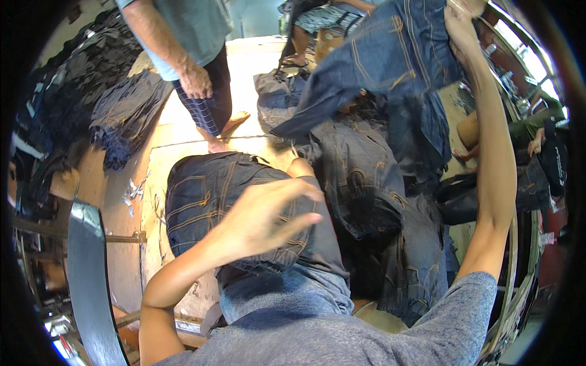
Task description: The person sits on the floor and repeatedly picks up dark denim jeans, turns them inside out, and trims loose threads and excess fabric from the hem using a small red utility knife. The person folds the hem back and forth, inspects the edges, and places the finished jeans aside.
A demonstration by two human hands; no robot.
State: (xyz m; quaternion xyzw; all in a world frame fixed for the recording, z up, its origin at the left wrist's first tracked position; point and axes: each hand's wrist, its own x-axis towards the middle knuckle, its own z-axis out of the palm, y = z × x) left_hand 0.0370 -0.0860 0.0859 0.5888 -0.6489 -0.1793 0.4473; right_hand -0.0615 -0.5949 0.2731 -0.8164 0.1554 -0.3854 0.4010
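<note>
My right hand (461, 33) is raised at the upper right, closed on a pair of blue jeans (397, 55) by one end. The jeans stretch out to the left in the air, with orange stitching and a back pocket showing. Below them lies a heap of dark jeans (360, 165), close on the right of my legs. My left hand (262, 213) hovers over dark folded jeans (198, 195) that rest on my lap. Its thumb and fingers are apart with nothing between them.
A person (183, 67) stands barefoot ahead on the left, and other people sit farther back and at the right. Dark garments are piled (79, 67) at the far left. A dark narrow board (91, 268) stands at my left. Thread scraps (135, 194) lie on the floor.
</note>
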